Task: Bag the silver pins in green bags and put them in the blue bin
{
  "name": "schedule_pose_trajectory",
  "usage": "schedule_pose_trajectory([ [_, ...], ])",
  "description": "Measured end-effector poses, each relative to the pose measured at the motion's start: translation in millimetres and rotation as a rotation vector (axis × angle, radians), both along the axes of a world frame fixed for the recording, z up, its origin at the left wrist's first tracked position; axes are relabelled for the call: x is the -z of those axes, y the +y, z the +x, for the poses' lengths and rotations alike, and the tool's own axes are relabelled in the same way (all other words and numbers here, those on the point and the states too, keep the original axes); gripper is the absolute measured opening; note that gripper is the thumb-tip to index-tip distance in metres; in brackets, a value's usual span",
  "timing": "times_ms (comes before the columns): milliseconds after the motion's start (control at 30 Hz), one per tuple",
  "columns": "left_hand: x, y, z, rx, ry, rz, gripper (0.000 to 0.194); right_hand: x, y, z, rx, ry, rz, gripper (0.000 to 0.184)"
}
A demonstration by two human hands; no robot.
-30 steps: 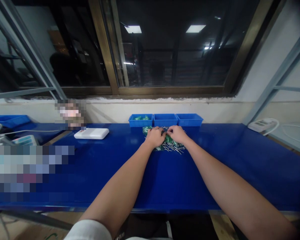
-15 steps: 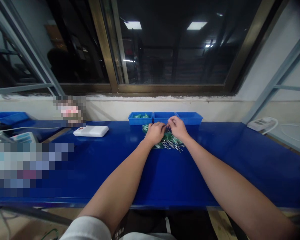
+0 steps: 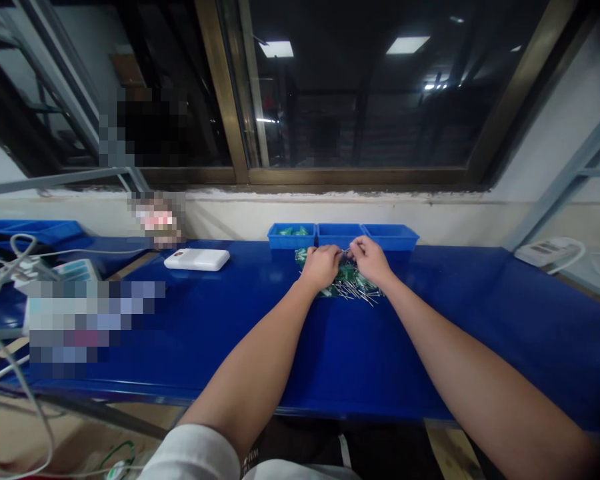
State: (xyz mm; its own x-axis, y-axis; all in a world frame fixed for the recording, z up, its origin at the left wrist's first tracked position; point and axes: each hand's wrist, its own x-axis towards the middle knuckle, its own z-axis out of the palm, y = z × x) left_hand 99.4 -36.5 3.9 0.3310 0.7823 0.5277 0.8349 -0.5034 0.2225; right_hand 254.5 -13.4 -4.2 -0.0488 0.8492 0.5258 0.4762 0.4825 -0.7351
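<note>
Both my arms reach forward over a blue table (image 3: 330,347). My left hand (image 3: 321,266) and my right hand (image 3: 371,260) hover close together above a pile of small green parts with metal leads (image 3: 353,287). The fingers of each hand are pinched, and a thin metal-legged piece (image 3: 347,252) shows between the two hands. Just behind the pile stand three small blue bins: the left bin (image 3: 291,235) holds green parts, the middle bin (image 3: 339,233) and the right bin (image 3: 391,235) show nothing inside.
A white flat device (image 3: 197,259) lies left of the pile. Cables and a light-coloured unit (image 3: 55,273) crowd the far left. A white power strip (image 3: 547,251) rests at the far right. A window sill and dark window run behind the table.
My hands have lifted slightly off the pile toward the bins and drawn a little apart, with a small piece between them. The camera has shifted a little to the left.
</note>
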Motion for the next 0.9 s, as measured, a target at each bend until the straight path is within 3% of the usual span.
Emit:
schedule_pose_trajectory([
  [300,-0.8,-0.4,-0.7,-0.033,0.005,0.011,0.022,0.8,-0.6,5.1,0.047,-0.174,0.004,0.018],
  [900,-0.5,1.0,-2.9,-0.044,-0.007,0.009,0.02,1.2,0.8,6.8,0.027,-0.256,0.057,0.017],
])
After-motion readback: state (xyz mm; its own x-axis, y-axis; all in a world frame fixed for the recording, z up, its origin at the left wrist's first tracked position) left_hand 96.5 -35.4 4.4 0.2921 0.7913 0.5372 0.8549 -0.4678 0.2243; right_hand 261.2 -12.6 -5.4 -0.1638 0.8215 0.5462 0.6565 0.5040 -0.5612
